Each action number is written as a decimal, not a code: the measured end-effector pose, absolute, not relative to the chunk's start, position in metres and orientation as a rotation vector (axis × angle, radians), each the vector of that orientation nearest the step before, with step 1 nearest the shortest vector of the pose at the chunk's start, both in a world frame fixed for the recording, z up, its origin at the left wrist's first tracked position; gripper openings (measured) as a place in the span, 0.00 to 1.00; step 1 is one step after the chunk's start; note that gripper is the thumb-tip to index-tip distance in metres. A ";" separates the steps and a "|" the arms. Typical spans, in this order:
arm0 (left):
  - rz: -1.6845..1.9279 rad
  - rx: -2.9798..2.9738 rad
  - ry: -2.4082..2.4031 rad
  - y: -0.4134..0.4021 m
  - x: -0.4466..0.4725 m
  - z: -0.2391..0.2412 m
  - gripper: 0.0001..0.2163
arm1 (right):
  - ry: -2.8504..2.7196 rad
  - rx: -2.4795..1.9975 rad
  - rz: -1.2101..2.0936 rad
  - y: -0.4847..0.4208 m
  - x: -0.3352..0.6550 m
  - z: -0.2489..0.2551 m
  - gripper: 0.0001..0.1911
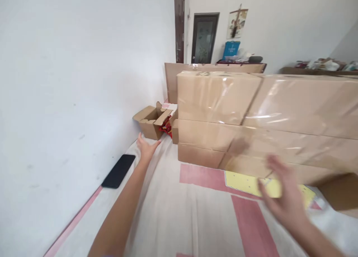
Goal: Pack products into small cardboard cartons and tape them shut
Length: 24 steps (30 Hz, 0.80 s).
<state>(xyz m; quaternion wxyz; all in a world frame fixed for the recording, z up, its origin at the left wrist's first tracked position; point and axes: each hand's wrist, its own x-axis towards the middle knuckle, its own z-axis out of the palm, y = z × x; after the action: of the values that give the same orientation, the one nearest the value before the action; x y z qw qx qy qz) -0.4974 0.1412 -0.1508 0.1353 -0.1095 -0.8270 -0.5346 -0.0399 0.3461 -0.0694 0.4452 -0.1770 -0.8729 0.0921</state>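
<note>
My left hand (147, 148) reaches forward along the wall side, thumb and fingers spread, with nothing in it. Just beyond its fingertips stands a small open cardboard box (150, 130), flaps up. A red packet (167, 126) lies at that box's right side. My right hand (285, 193), blurred by motion, is raised with thumb and fingers apart and holds nothing. Behind it lies a yellow dotted sheet (243, 181), partly covered by the hand. A long stack of taped cardboard (208, 100) stands in front of me, beyond the sheet.
A black phone (119, 171) lies near the white wall (84, 81) on the left. The pink and white cloth (173, 212) is wrinkled. A brown box (341, 191) sits at the right edge. Farther back are a blue container (231, 50) and a dark-framed door (205, 38).
</note>
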 end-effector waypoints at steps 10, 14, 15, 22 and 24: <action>-1.547 -0.335 -2.283 0.190 -0.589 -0.189 0.64 | -2.521 -0.698 0.646 0.246 -0.498 -0.138 0.36; -1.620 -0.269 -2.303 0.193 -0.585 -0.186 0.62 | -2.434 -0.850 0.657 0.275 -0.540 -0.136 0.27; -1.623 -0.220 -2.312 0.194 -0.583 -0.184 0.62 | -2.426 -0.837 0.675 0.276 -0.540 -0.134 0.26; -1.684 -0.244 -2.266 0.186 -0.569 -0.187 0.62 | -2.481 -0.852 0.693 0.245 -0.514 -0.122 0.25; -1.666 -0.268 -2.311 0.184 -0.564 -0.189 0.62 | -2.508 -0.901 0.725 0.244 -0.506 -0.121 0.25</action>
<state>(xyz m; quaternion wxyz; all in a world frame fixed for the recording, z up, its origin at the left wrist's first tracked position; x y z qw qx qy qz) -0.5638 0.1842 -0.1894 0.1396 -0.0927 -0.7997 -0.5766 -0.5059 0.2439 -0.1211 0.1889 -0.3204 -0.8917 0.2578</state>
